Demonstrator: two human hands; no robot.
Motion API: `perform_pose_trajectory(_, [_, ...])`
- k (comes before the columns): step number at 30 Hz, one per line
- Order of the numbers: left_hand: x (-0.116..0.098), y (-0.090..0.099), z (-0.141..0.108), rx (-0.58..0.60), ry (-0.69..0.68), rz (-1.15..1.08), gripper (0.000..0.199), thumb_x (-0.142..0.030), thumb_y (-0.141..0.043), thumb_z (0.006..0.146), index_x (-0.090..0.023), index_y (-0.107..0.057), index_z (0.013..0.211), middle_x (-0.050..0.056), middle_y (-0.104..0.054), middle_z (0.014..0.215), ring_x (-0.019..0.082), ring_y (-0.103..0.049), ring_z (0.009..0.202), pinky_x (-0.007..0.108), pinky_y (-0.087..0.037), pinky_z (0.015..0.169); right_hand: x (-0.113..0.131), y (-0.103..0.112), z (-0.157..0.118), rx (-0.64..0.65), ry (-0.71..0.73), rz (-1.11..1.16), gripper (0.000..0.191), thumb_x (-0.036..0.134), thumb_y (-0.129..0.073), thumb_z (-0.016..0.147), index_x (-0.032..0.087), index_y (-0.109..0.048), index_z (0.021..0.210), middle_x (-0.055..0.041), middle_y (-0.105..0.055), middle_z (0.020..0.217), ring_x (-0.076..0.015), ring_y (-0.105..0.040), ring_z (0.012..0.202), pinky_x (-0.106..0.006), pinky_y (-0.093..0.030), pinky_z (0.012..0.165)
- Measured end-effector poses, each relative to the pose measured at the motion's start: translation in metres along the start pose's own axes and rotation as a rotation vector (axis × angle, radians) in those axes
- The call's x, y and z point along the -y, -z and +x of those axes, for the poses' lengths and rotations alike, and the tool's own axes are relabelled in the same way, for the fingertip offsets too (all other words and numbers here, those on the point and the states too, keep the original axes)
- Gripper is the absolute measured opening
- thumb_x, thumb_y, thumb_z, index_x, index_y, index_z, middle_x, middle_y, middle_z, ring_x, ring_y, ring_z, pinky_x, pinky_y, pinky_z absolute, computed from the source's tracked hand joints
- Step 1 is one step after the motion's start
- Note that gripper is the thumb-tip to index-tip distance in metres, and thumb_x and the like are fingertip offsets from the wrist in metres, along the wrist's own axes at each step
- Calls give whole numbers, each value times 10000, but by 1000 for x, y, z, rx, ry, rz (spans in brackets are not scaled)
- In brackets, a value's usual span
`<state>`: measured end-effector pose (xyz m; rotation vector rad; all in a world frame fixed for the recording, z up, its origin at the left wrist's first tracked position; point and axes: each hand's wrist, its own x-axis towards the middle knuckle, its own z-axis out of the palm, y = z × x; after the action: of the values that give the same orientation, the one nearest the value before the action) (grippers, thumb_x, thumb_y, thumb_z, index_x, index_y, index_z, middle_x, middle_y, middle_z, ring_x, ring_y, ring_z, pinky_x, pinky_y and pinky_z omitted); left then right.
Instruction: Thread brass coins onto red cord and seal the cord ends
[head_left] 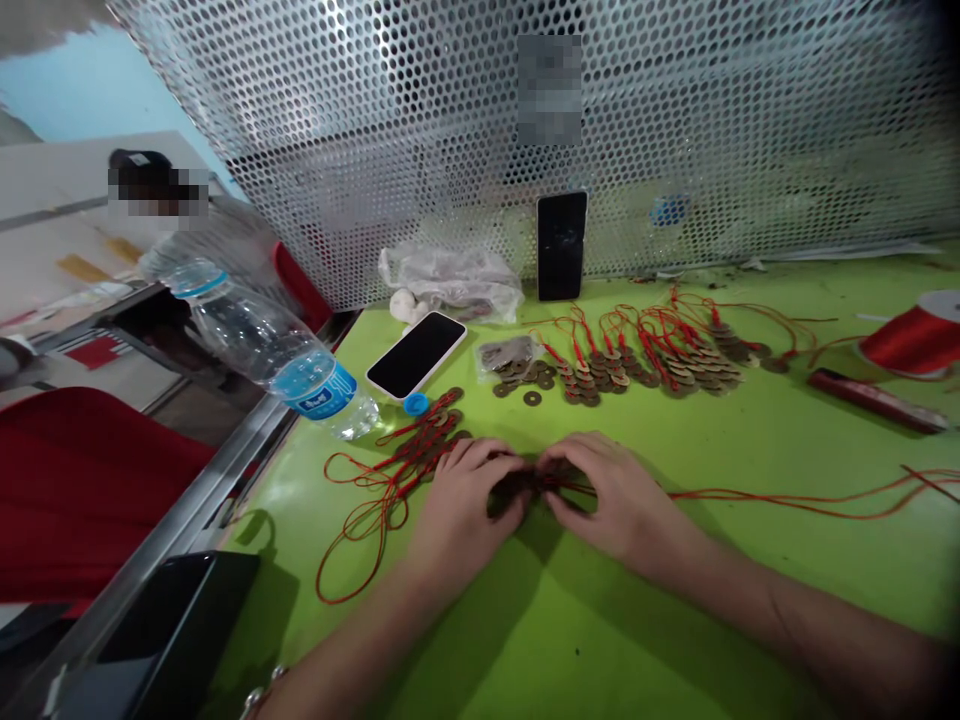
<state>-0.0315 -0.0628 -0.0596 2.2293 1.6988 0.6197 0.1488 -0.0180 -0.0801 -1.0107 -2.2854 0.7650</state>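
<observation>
My left hand (476, 495) and my right hand (607, 490) meet over the green table, thumbs and fingertips pinched close together. Between them is a dark coin with red cord on it, partly hidden by the fingers. A red cord (757, 495) runs from under my right hand to the right. Beside my left hand lies a bunch of brass-coloured holed coins tied on red cord (427, 440), its loops trailing toward the front. Behind my hands, several strung coin clusters (675, 360) lie in a row, next to loose coins (532, 398) and a small plastic bag (506, 353).
A water bottle (315, 385), blue cap (416, 404) and phone (417, 355) are at the left. Another phone (561, 245) leans on the perforated metal screen (420, 130). Right are a red cord spool (915, 335) and dark red stick-like object (877, 400). A person (217, 240) sits beyond.
</observation>
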Motion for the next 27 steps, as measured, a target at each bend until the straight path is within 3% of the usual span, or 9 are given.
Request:
perform_pose_trajectory(5, [2, -2, 2, -16, 17, -12, 260, -204, -609, 761, -221, -626, 1020, 32, -617, 1035, 210, -523, 964, 374, -411, 853, 1, -1, -1, -16, -17, 26, 198, 165, -550, 736, 177, -555, 934, -53, -617, 910, -205, -536, 864, -370, -434, 766])
perform_pose_trajectory(13, [1, -1, 2, 12, 26, -27, 177, -211, -614, 782, -236, -644, 954, 20, -615, 1040, 207, -515, 976, 378, -401, 856, -3, -3, 0, -24, -3, -15, 210, 148, -529, 741, 184, -552, 946, -56, -621, 919, -211, -543, 878, -367, -434, 764])
perform_pose_trajectory(27, [0, 0, 2, 2, 20, -27, 234, -168, -592, 761, -232, -643, 980, 33, -619, 1035, 216, -529, 981, 394, -419, 866, 1, 1, 0, 1, 12, 26, 178, 148, -535, 742, 184, -548, 916, -47, -613, 899, -200, -529, 859, -350, -420, 755])
